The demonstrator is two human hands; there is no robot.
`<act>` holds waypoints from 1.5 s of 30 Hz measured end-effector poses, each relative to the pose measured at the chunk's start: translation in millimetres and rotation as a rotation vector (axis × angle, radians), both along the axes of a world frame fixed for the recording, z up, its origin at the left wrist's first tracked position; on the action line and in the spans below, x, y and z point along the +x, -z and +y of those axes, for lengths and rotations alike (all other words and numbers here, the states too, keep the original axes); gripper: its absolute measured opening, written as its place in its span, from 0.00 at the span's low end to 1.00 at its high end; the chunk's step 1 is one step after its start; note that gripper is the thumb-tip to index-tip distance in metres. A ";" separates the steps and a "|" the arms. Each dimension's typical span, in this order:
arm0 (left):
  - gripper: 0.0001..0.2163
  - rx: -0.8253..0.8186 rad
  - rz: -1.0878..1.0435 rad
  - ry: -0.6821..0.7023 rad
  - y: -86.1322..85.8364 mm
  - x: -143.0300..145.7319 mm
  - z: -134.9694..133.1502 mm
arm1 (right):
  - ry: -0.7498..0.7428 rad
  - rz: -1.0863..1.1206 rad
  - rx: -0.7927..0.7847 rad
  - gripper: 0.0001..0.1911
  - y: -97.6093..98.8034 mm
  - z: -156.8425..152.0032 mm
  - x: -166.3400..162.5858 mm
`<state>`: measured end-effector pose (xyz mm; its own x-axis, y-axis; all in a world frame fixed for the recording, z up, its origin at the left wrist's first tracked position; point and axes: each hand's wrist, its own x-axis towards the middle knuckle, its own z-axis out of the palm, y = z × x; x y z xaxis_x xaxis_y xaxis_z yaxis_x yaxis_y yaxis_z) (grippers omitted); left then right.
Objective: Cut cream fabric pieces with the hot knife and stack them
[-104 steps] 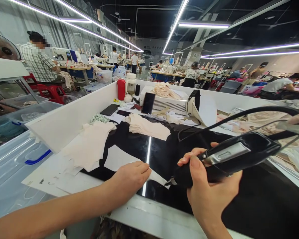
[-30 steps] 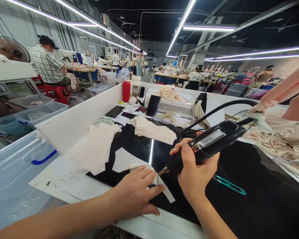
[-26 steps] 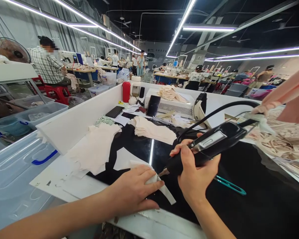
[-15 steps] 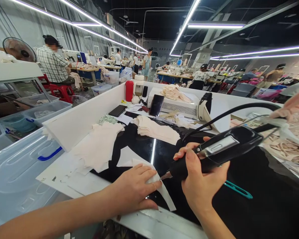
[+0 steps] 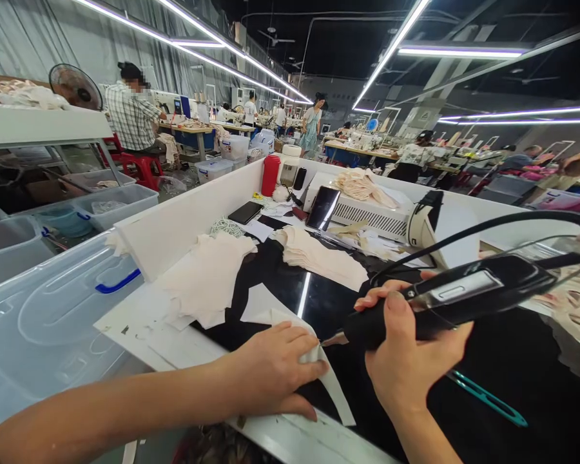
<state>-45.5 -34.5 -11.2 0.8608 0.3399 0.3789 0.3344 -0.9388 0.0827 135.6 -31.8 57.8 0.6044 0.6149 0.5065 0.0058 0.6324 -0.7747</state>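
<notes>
My left hand [image 5: 283,367] lies palm down on a curved white fabric piece [image 5: 336,390], fingers stretched out and thumb apart, on a glossy black work surface [image 5: 299,290]. In my right hand [image 5: 415,367] is a thick black handheld corded tool [image 5: 444,299] with a silvery panel. Its narrow metal tip points left and meets the fabric beside my left fingertips; whether it touches the cloth or a finger covers it, I cannot tell. Right of my right hand lies a slim teal tool [image 5: 493,401] with a long slot.
Beyond my hands lie a stack of cream fabric pieces [image 5: 323,258] and a larger pile [image 5: 212,277]. Phones [image 5: 323,207], a red bottle [image 5: 270,175] and a white vented box [image 5: 367,209] stand farther back. A cable [image 5: 488,222] arches right. Clear bins [image 5: 53,328] stand left.
The view has turned a little left, so everything sits farther right. Another person's hand at the right edge is now almost out of frame. Both my hands keep nearly the same place on the fabric.
</notes>
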 end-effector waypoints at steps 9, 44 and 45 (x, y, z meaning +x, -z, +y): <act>0.30 -0.003 -0.029 0.005 2.7 1.0 0.4 | 0.000 0.007 0.001 0.26 0.5 1.6 0.4; 0.14 -0.078 0.119 -0.126 -26.3 -23.9 5.5 | 0.005 0.061 0.029 0.26 -20.2 -1.8 24.7; 0.11 -0.073 0.135 -0.143 -26.6 -20.8 2.3 | -0.011 0.075 0.013 0.26 -22.5 -8.1 23.3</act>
